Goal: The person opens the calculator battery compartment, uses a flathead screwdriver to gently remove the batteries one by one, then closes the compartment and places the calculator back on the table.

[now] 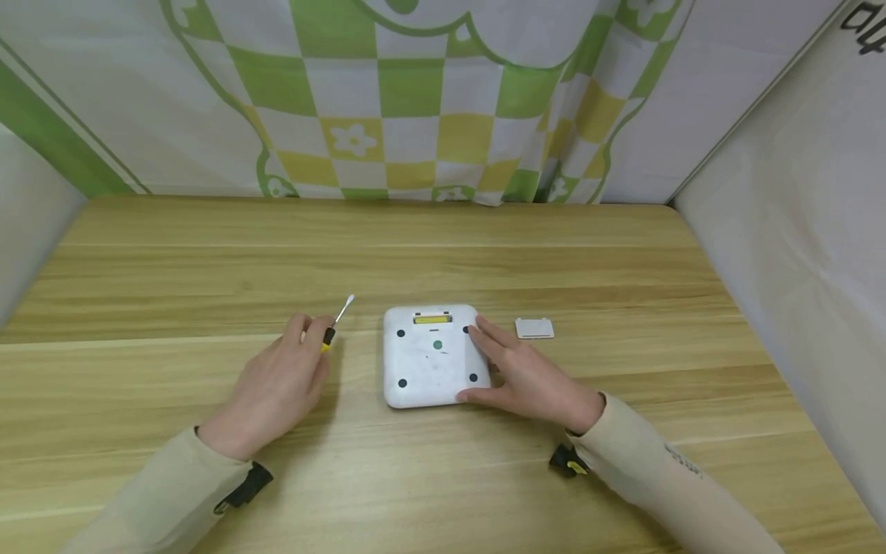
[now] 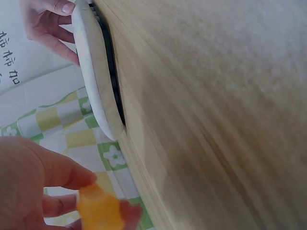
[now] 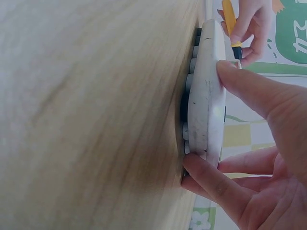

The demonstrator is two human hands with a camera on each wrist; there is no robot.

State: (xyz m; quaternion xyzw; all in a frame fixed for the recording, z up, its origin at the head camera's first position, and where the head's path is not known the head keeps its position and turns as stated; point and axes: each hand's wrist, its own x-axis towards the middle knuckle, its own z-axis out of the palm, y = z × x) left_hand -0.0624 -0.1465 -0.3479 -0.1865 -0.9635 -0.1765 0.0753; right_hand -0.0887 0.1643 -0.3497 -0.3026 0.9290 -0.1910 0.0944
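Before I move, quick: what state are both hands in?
Left hand: closed, holding the slim yellow-and-black-handled screwdriver.
Right hand: closed on one edge of the white rounded-square device.

Looks like a little curtained-off work nook to me, tbh, though I can't tell if it's in a home or an office. There's one wood-grain table (image 1: pixel 208 269) running right up to a green, yellow and white checkered curtain (image 1: pixel 408 88) with flowers on it. Wrinkly white cloth (image 1: pixel 782 223) with black lettering (image 1: pixel 865 27) walls off the right side, and a pale panel (image 1: pixel 31 208) does the left.
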